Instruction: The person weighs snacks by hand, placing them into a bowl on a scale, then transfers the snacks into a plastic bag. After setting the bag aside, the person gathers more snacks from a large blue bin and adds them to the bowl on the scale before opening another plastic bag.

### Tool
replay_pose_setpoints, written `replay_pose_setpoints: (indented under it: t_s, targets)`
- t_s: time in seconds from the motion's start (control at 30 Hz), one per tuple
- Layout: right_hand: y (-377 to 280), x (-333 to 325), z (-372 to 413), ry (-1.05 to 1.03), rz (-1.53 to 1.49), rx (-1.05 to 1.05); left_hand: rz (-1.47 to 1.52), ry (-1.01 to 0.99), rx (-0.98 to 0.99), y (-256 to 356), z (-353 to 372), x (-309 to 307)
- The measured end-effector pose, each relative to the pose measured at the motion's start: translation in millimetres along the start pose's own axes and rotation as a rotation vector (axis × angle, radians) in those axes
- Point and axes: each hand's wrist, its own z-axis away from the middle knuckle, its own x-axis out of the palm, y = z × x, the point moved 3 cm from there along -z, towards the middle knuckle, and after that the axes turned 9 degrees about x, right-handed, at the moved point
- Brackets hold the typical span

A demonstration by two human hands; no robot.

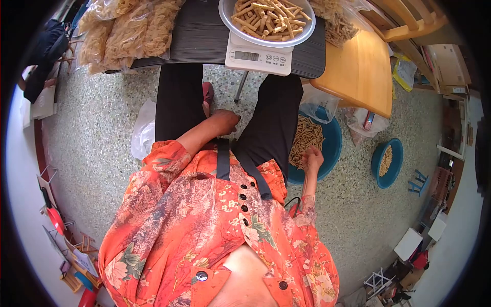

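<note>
My right hand (312, 158) is down at the near right edge of a large blue basin (333, 146), at the pile of short tan sticks (307, 138) inside it. Its fingers are bent together over the sticks; what they hold is too small to tell. My left hand (225, 122) rests between my knees, its fingers curled inward and partly hidden. On the dark table, a white bowl (223, 15) heaped with similar sticks (268, 19) sits on a white digital scale (258, 60) whose display is lit.
Filled clear bags (135, 36) lie at the table's left, and more sticks in plastic at its right. A wooden stool (358, 71) stands beside the table. A smaller blue basin (387, 162) sits on the floor at right, near a small blue stool (418, 182).
</note>
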Motion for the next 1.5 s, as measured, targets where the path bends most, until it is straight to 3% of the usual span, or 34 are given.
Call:
replay_pose_setpoints:
  t_s: [0.17, 0.23, 0.27, 0.47, 0.7, 0.77, 0.8, 0.87, 1.03, 1.13, 1.5]
  targets:
    - [-81.2, 11.4, 14.5, -0.068, 0.093, -0.153, 0.004, 0.020, 0.019, 4.9, 0.8, -5.5]
    - [-134.9, 33.8, 50.1, -0.120, 0.045, -0.399, 0.011, -0.026, 0.028, 4.5, 0.4, -7.4]
    - [-159.8, 45.0, 69.1, -0.118, 0.042, -0.408, 0.007, -0.019, 0.032, 4.7, -0.2, -8.2]
    - [-289.6, 120.4, 187.3, -0.305, 0.102, -0.928, -0.002, 0.013, 0.008, 10.2, 0.6, -12.8]
    - [-369.7, 207.9, 236.5, -0.428, 0.363, -1.360, 0.001, 0.049, 0.021, 13.1, -0.4, -14.5]
    - [-379.8, 231.0, 248.3, -0.412, 0.592, -1.664, 0.000, 0.066, 0.028, 14.1, -0.5, -15.8]
    - [-383.4, 241.5, 251.0, -0.412, 0.596, -1.667, 0.001, 0.068, 0.028, 15.3, 0.0, -17.3]
    - [-389.0, 258.8, 256.4, -0.179, 0.834, -1.747, 0.006, 0.072, 0.031, 18.6, -1.4, -19.1]
    - [-395.9, 283.8, 256.3, -0.135, 1.081, -1.545, 0.007, 0.118, 0.048, 24.5, 0.8, -23.2]
    - [-393.4, 288.9, 252.7, -0.159, 1.087, -1.481, 0.009, 0.085, 0.041, 26.9, -1.3, -24.2]
    - [-381.6, 295.9, 250.3, -0.052, 0.994, -1.765, 0.025, 0.115, 0.053, 28.3, -2.5, -23.1]
